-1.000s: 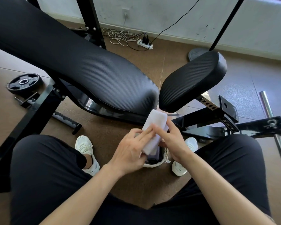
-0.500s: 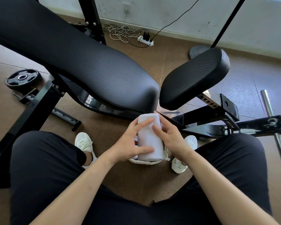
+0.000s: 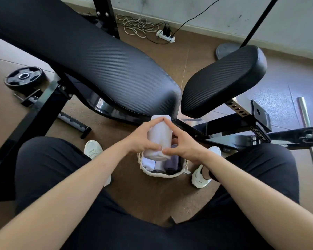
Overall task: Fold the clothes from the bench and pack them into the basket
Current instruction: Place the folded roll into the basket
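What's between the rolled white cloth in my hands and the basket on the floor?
Nothing visible. The white roll, held between left hand and right hand, hangs over the basket. Folded clothes already fill much of it.

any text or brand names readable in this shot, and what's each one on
White lettering on the black plate of the bench frame: a brand mark, too blurred to read for certain.
Small dark mark on the side of the white shoe: too small to read.
Embossed marks on the weight plate: blurred, unreadable.
Nothing readable on the rolled white garment or the basket.
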Demonstrator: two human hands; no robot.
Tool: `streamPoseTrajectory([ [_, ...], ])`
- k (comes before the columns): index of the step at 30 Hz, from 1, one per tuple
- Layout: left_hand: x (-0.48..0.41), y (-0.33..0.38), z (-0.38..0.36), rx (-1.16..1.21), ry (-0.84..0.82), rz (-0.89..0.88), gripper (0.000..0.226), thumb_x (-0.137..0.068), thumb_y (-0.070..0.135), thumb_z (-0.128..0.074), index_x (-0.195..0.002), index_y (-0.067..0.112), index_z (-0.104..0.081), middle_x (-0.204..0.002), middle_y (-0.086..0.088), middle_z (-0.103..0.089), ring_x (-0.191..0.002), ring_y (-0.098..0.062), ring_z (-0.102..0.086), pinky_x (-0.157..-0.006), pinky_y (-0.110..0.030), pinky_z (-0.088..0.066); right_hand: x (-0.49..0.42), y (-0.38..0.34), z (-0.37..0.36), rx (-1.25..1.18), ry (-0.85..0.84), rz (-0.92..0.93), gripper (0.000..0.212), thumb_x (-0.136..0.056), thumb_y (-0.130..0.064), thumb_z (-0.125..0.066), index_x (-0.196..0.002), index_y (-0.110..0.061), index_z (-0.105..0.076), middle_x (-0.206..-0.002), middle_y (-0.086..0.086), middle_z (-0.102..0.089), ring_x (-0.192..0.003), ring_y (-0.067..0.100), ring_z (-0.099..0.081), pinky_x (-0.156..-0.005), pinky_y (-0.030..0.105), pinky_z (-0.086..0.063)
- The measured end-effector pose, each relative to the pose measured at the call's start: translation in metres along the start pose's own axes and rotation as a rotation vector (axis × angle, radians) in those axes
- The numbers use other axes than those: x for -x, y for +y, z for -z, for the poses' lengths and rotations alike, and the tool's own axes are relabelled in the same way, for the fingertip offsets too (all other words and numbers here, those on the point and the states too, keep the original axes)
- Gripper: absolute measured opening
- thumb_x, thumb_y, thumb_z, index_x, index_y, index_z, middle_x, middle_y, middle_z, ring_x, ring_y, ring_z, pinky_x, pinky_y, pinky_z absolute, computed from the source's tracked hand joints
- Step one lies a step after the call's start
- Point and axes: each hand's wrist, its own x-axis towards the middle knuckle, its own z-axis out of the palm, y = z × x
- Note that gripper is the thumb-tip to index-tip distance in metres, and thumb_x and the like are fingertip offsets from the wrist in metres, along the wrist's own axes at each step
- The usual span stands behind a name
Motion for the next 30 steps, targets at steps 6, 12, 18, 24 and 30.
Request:
streamPoseTrajectory([
  [6, -0.023, -0.054, -0.034, -0.076, -0.056, 0.202, 0.112, -0.062, 0.033, -0.086, -0.157, 0.037, -0.027, -0.155, -0.007, -0.037, -0.14, -0.027, -0.04, -0.11, -0.046, -0.044, -0.04, 0.056, -0.014, 0.228, -0.052, -0.228, 0.118, -0.077, -0.012, -0.083, -0.162, -0.033, -0.004, -0.127, 0.0, -0.055, -0.105, 0.012, -0.06, -0.096, 0.029, -0.051],
  [12, -0.035, -0.126, -0.058, 0.0, -0.172, 0.381, 0.103, -0.072, 0.035, -0.082, -0.156, 0.047, -0.023, -0.16, 0.003, -0.025, -0.143, -0.026, -0.036, -0.111, -0.047, -0.046, -0.077, 0.122, -0.036, 0.153, -0.063, -0.394, 0.113, -0.084, -0.01, -0.079, -0.162, -0.031, 0.001, -0.162, 0.001, -0.026, -0.146, 0.023, -0.033, -0.112, 0.033, -0.037],
  [18, -0.06, -0.172, -0.092, -0.044, -0.162, 0.409, 0.096, -0.08, 0.021, -0.081, -0.155, 0.045, -0.026, -0.15, -0.003, -0.036, -0.133, -0.024, -0.044, -0.1, -0.038, -0.052, -0.107, 0.186, -0.039, 0.132, -0.071, -0.502, 0.115, -0.085, -0.013, -0.078, -0.16, -0.039, 0.004, -0.16, 0.0, -0.029, -0.143, 0.025, -0.039, -0.11, 0.04, -0.047],
  [24, -0.102, -0.209, -0.129, -0.093, -0.081, 0.454, 0.094, -0.086, 0.018, -0.076, -0.158, 0.043, -0.021, -0.155, -0.001, -0.03, -0.137, -0.025, -0.041, -0.098, -0.034, -0.047, -0.148, 0.24, -0.029, 0.246, -0.052, -0.444, 0.091, -0.085, 0.0, -0.073, -0.156, -0.03, -0.025, -0.152, 0.015, -0.043, -0.139, 0.033, -0.045, -0.115, 0.04, -0.04],
  [30, -0.132, -0.241, -0.146, -0.184, -0.045, 0.47, 0.09, -0.088, 0.021, -0.073, -0.156, 0.047, -0.021, -0.148, 0.002, -0.031, -0.127, -0.024, -0.049, -0.094, -0.036, -0.051, -0.172, 0.281, -0.025, 0.941, -0.113, -0.279, 0.068, -0.092, -0.049, -0.066, -0.148, -0.025, -0.036, -0.116, 0.005, -0.054, -0.109, 0.027, -0.055, -0.091, 0.035, -0.05],
])
